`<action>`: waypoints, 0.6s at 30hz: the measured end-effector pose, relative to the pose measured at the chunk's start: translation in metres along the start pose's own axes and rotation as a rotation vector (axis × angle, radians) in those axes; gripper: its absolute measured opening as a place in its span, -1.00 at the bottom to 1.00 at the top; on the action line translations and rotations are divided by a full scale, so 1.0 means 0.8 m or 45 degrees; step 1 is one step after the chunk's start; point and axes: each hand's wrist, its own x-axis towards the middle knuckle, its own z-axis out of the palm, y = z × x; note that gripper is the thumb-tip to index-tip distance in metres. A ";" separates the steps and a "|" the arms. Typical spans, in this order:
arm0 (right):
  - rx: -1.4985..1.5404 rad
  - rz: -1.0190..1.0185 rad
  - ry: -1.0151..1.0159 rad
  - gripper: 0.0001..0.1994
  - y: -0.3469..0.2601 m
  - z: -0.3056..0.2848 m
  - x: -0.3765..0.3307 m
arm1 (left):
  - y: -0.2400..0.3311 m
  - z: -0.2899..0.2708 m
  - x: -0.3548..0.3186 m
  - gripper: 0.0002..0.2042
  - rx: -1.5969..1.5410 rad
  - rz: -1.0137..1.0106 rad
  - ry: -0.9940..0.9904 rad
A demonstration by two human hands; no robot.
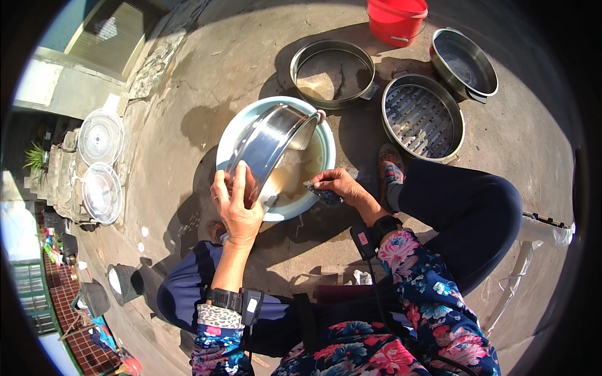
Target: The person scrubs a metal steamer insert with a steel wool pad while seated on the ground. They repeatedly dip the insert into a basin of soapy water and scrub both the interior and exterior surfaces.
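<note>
A shiny steel pot [268, 145] is tilted on its side in a pale blue basin [224, 139] of cloudy brownish water [301, 172]. My left hand [239, 208] grips the pot's near lower edge, with its fingers over the outer wall and the thumb out of sight. To the right, by the basin's rim, my right hand [338, 183] pinches a dark, glinting scouring pad [327, 195]. The pad hangs beside the rim, apart from the pot. Part of the pot's inside shows on the side facing the water.
Beyond the basin a steel ring [292, 67], a slotted steamer tier [421, 119] and a deep steel pot [467, 62] rest on concrete. A red bucket [398, 22] stands behind them. Two fan grilles [100, 138] lie at left, near a dark bucket [128, 282]. My feet flank the basin.
</note>
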 end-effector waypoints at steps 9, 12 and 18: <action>-0.073 -0.014 0.060 -0.88 0.000 0.001 0.001 | -0.022 -0.030 -0.007 -0.38 0.062 0.003 0.152; -0.062 -0.001 0.109 -0.89 0.000 0.004 0.001 | -0.029 -0.045 -0.007 -0.46 -0.015 -0.112 0.265; -0.068 -0.054 0.213 -0.89 -0.001 0.010 0.006 | -0.042 -0.071 -0.008 -0.49 -0.185 -0.298 0.333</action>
